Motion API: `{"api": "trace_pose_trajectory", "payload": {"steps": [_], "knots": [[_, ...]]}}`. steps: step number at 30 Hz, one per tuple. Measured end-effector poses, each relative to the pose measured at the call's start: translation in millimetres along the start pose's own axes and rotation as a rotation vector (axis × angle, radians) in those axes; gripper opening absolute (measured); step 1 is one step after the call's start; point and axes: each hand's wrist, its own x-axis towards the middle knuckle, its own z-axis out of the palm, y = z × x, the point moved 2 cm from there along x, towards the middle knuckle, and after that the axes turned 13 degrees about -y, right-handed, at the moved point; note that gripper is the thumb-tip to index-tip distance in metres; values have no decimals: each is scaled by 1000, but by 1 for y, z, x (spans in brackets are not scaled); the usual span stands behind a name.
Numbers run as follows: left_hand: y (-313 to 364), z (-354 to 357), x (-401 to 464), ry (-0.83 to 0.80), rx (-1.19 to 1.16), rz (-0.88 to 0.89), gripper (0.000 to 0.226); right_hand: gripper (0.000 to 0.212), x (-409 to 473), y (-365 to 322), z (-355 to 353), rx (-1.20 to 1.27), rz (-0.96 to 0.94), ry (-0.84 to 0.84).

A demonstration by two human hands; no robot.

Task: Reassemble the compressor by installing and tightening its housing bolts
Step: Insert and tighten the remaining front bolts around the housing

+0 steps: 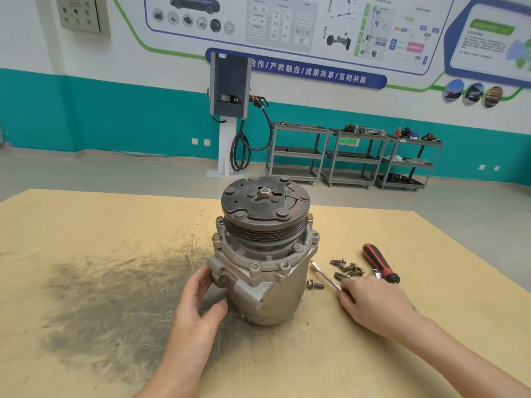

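Observation:
The silver compressor (267,268) stands upright on the wooden table (115,225), its rusty pulley on top. Bolts sit in some flange holes at the left and far right; the front holes look empty. My left hand (201,308) grips the port block on the compressor's left side. My right hand (370,300) lies on the table to the right, its fingers on the handle end of a silver wrench (324,275). Several loose bolts (346,268) lie just beyond that hand, and one bolt (315,284) lies near the compressor's base.
A red and black handled screwdriver (380,264) lies right of the bolts. A dark grease stain (115,288) covers the table's left middle. Beyond the table stand a charging post (230,110) and grey shelf carts (353,156) along the wall.

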Motion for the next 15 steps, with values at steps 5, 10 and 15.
{"api": "trace_pose_trajectory", "payload": {"steps": [5,10,15], "knots": [[-1,-1,-1,1,-4,7,61,37,-3,-10,0,-136,46,36],[-3,-2,0,1,0,8,62,26,-2,-13,-13,112,-23,164],[-4,-3,1,8,-1,12,61,25,2,-33,-11,242,-156,90]]}}
